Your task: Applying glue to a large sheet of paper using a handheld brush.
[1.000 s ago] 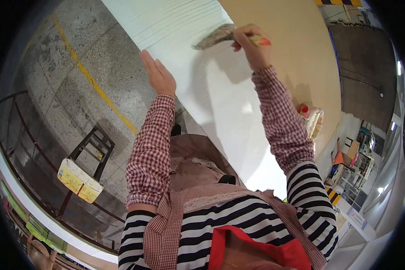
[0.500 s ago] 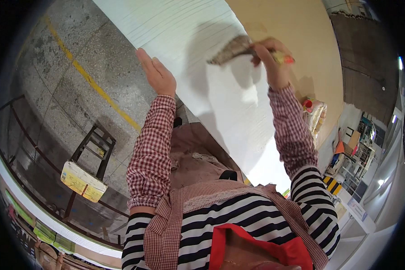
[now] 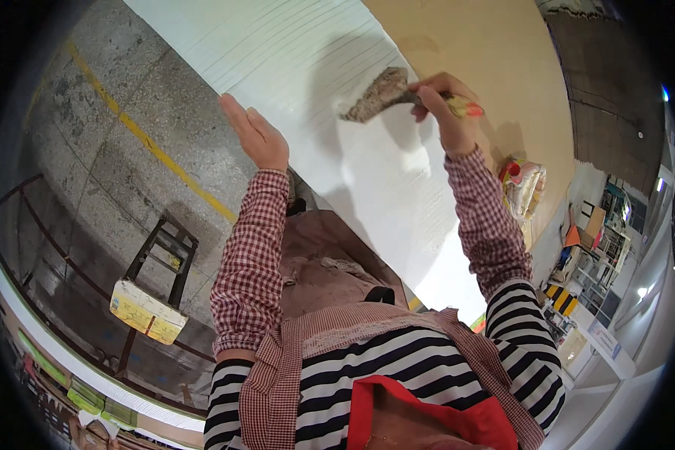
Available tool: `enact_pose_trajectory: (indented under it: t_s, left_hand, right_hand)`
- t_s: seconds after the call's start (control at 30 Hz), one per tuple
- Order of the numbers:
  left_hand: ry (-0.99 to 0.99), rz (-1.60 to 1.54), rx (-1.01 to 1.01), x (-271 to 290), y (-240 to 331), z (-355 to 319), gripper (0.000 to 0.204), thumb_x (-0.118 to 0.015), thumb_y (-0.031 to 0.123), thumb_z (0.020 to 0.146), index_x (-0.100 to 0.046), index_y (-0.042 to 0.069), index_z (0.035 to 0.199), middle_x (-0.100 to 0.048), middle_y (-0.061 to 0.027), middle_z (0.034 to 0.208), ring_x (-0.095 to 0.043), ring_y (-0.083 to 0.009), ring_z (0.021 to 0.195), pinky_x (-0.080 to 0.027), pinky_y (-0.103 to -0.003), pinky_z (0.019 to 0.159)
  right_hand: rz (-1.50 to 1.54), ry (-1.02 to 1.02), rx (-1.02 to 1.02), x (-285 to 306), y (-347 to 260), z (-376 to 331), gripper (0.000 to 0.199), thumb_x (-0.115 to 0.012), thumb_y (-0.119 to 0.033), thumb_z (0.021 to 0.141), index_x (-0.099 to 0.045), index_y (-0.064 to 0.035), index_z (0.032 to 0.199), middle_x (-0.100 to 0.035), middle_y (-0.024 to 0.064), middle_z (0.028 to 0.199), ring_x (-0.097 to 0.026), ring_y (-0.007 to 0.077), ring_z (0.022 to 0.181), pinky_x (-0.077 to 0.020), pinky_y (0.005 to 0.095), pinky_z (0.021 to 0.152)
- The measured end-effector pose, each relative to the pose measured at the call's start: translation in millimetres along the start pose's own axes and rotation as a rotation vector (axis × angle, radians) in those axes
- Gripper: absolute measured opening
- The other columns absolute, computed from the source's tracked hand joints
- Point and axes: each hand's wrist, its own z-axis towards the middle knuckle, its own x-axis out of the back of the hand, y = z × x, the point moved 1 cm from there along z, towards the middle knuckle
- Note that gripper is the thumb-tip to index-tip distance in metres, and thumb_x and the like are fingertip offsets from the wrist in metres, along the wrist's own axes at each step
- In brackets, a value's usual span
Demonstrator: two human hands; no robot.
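Note:
My right hand (image 3: 451,112) is closed round the handle of a small hand brush (image 3: 379,91) with a flared, mottled grey-brown head. The handle's end shows red and yellow past my fingers. Beneath it lies a long white sheet (image 3: 277,45) with fine lines across it; whether the bristles touch it I cannot tell. At the sheet's left edge my left hand (image 3: 259,137) is held out flat, fingers stretched, with nothing in it. Shadows of the right hand and brush fall on the white surface.
The sheet lies along a tan board (image 3: 495,52). A clear plastic packet with a red part (image 3: 523,187) rests on the board near my right forearm. On the speckled floor to the left stand a dark metal frame (image 3: 165,251) and a yellow-white box (image 3: 148,311).
My right hand and the brush sit slightly lower and farther left in the picture. The left hand also appears a little lower and farther left, still flat. The whole view has shifted slightly.

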Motion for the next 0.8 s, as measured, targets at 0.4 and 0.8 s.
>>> enact_pose_trajectory:
  t_s: [0.4,0.8]
  left_hand:
    - [-0.014,0.0,0.016,-0.6,-0.7,0.1,0.056,-0.027,0.025,0.103,-0.014,-0.008,0.146,-0.013,-0.0242,0.154,-0.011,-0.0347,0.144,-0.011,-0.041,0.118]
    - [0.017,0.003,-0.02,-1.5,0.0,1.9,0.053,-0.029,0.022,0.102,-0.019,-0.008,0.145,-0.017,-0.026,0.153,-0.015,-0.0387,0.143,-0.015,-0.045,0.116]
  right_hand:
    - [0.003,0.011,-0.01,5.2,-2.7,1.8,0.011,-0.062,-0.003,0.086,-0.06,0.0015,0.076,-0.065,0.0113,0.081,-0.06,0.0105,0.058,-0.0497,0.0233,0.05]
    - [0.01,0.002,-0.04,11.9,4.4,5.1,0.01,-0.061,-0.004,0.088,-0.06,0.001,0.079,-0.066,0.0106,0.084,-0.06,0.0104,0.059,-0.0497,0.0231,0.05]
